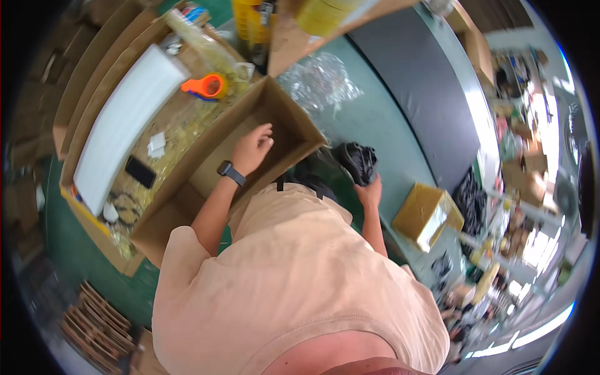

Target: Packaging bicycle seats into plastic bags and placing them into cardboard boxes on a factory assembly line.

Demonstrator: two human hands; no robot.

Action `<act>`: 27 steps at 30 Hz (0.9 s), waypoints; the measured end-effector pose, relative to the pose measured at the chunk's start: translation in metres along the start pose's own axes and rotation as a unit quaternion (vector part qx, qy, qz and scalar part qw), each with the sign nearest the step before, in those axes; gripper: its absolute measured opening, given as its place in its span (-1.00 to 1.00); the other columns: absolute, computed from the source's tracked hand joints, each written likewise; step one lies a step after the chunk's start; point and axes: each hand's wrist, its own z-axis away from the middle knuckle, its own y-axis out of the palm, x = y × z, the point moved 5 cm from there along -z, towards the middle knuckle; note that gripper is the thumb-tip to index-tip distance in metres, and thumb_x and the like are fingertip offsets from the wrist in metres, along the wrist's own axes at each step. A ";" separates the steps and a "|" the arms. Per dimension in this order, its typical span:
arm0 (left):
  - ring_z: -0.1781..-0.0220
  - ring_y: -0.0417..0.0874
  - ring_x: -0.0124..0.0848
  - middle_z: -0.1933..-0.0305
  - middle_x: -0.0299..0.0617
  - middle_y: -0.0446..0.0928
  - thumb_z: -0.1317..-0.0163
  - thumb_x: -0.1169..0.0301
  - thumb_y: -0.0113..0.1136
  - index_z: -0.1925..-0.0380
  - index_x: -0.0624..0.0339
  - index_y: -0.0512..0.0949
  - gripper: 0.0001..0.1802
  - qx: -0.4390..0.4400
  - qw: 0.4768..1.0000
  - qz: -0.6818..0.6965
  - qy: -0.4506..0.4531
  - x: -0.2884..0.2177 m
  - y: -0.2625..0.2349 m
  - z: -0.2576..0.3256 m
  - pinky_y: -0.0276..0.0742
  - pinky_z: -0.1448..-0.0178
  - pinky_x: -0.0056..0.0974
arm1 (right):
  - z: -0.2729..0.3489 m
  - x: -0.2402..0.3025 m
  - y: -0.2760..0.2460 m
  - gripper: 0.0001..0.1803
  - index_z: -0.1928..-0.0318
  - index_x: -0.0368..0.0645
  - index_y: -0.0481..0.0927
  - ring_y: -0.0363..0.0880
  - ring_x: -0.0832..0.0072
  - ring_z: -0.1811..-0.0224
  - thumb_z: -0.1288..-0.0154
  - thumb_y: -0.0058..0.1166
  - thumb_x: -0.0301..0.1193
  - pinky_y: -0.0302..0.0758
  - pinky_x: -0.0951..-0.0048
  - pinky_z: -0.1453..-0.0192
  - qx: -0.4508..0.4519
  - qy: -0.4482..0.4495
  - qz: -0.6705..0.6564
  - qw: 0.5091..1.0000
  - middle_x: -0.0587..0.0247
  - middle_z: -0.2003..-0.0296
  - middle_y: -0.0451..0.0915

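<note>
One broad green tabletop [387, 131] is seen, bordered by one long dark grey panel [422, 84]. One long, open brown cardboard box [284, 105] is set in front of the person's body. At its left, one long white slab [128, 134] is laid on tape-covered cardboard [181, 134]. At the right, one yellowish, tape-wrapped carton [409, 212] is placed on the tabletop; one crumpled sheet of clear plastic [322, 81] is spread beyond the long box.

One black shoe-like item [357, 161] is gripped at its near end by the right hand [370, 190], just right of the long box; whether a pair is held cannot be told. The left hand [253, 149] is held over the box's opening, fingers loosely curled, nothing visibly grasped; whether cardboard is touched cannot be told.

One orange, ring-ended plastic tool [212, 85] and one black phone [140, 172] are laid beside the slab. One dark smartwatch [231, 173] is worn on the left wrist.
</note>
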 end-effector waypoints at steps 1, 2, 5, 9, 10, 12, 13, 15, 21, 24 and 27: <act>-0.10 0.84 -0.20 -0.17 0.02 0.76 -0.46 0.37 0.31 -0.38 0.17 0.55 -0.49 0.013 1.000 0.000 0.006 -0.005 -0.001 -0.008 0.75 -0.17 -0.13 | 0.008 -0.005 0.016 0.06 -0.46 -0.31 0.35 0.75 -0.12 -0.10 0.03 0.55 -0.15 0.61 -0.02 -0.30 0.017 0.025 0.039 0.999 -0.22 -0.01 0.75; -0.10 0.84 -0.20 -0.17 0.02 0.76 -0.46 0.37 0.31 -0.38 0.17 0.55 -0.49 0.044 0.999 0.004 0.015 -0.014 0.004 -0.014 0.75 -0.17 -0.13 | 0.016 -0.010 0.031 0.04 -0.43 -0.33 0.38 0.75 -0.13 -0.07 0.01 0.52 -0.10 0.63 -0.02 -0.28 0.042 0.066 0.022 0.997 -0.23 0.00 0.75; -0.12 0.83 -0.19 -0.17 -0.01 0.76 -0.45 0.38 0.31 -0.35 0.15 0.57 -0.52 0.095 0.992 0.002 0.086 -0.068 0.032 -0.046 0.74 -0.15 -0.14 | 0.011 -0.058 0.063 -0.10 -0.29 -0.34 0.48 0.77 0.00 0.25 -0.12 0.45 0.04 0.72 0.08 0.13 0.141 0.175 -0.184 0.957 -0.12 0.15 0.74; -0.13 0.75 -0.03 -0.10 -0.05 0.76 -0.33 0.39 0.38 -0.18 0.13 0.69 -0.59 0.094 0.947 -0.099 0.292 -0.173 0.068 -0.021 0.68 -0.21 -0.04 | 0.076 0.073 -0.023 -0.25 -0.18 -0.21 0.56 0.45 0.46 0.66 -0.53 0.03 0.30 0.26 0.52 0.65 0.388 0.263 -0.803 0.368 0.19 0.32 0.59; -0.13 0.75 -0.03 -0.08 -0.04 0.76 -0.28 0.38 0.40 -0.09 0.13 0.72 -0.64 0.129 0.930 -0.057 0.339 -0.210 0.090 -0.009 0.68 -0.21 -0.02 | 0.084 0.075 -0.038 -0.25 -0.18 -0.21 0.56 0.45 0.46 0.66 -0.53 0.03 0.30 0.26 0.52 0.65 0.380 0.257 -0.808 0.370 0.19 0.32 0.59; -0.26 0.73 -0.05 -0.17 -0.07 0.73 -0.23 0.33 0.48 -0.09 0.18 0.70 -0.57 0.203 0.841 0.004 0.501 -0.273 0.133 0.028 0.64 -0.35 0.00 | 0.105 0.100 -0.080 -0.19 -0.26 -0.16 0.55 0.68 0.35 0.47 -0.56 -0.13 0.36 0.54 0.45 0.50 0.440 0.082 -0.872 0.197 0.10 0.11 0.68; -0.39 0.66 -0.12 -0.27 -0.11 0.69 -0.23 0.27 0.47 -0.13 0.16 0.69 -0.53 0.250 0.784 0.006 0.569 -0.292 0.152 0.048 0.55 -0.47 0.00 | 0.114 0.131 -0.122 -0.18 -0.32 -0.11 0.52 0.82 0.26 0.15 -0.56 -0.16 0.38 0.74 0.35 0.22 0.245 0.240 -0.863 0.370 0.03 -0.10 0.70; -0.57 0.48 -0.20 -0.37 -0.17 0.64 -0.26 0.03 0.42 -0.18 0.15 0.69 -0.41 0.330 0.719 -0.049 0.610 -0.302 0.207 0.083 0.26 -0.69 0.08 | 0.124 0.129 -0.134 -0.16 -0.38 -0.08 0.47 0.81 0.26 0.16 -0.56 -0.17 0.39 0.74 0.34 0.22 0.209 0.257 -0.882 0.334 0.03 -0.08 0.70; -0.63 0.40 -0.20 -0.43 -0.14 0.60 -0.33 -0.08 0.33 -0.21 0.14 0.70 -0.37 0.204 0.703 -0.220 0.645 -0.367 0.279 0.042 0.13 -0.73 0.13 | 0.120 0.059 -0.170 -0.04 -0.59 -0.01 0.28 0.20 0.60 0.75 -0.51 -0.13 0.43 0.18 0.54 0.68 0.497 -0.017 -0.857 0.135 0.20 0.41 0.42; -0.51 0.52 -0.03 -0.38 -0.01 0.63 -0.45 -0.07 0.21 -0.28 0.13 0.65 -0.39 0.066 0.847 -0.144 0.508 -0.381 0.306 -0.019 0.36 -0.60 0.10 | 0.111 -0.007 -0.196 0.11 -0.72 -0.09 0.01 0.17 0.60 0.73 -0.51 -0.14 0.44 0.18 0.53 0.66 0.427 0.025 -0.869 0.250 0.21 0.43 0.35; -0.40 0.59 0.14 -0.38 0.11 0.60 -0.47 -0.02 0.24 -0.39 0.09 0.57 -0.37 0.119 0.941 -0.257 0.184 -0.286 0.364 -0.119 0.51 -0.47 0.06 | 0.110 -0.088 -0.220 0.10 -0.65 -0.20 0.10 0.29 0.55 0.71 -0.49 -0.06 0.42 0.28 0.52 0.62 0.356 -0.016 -0.861 0.363 0.16 0.40 0.43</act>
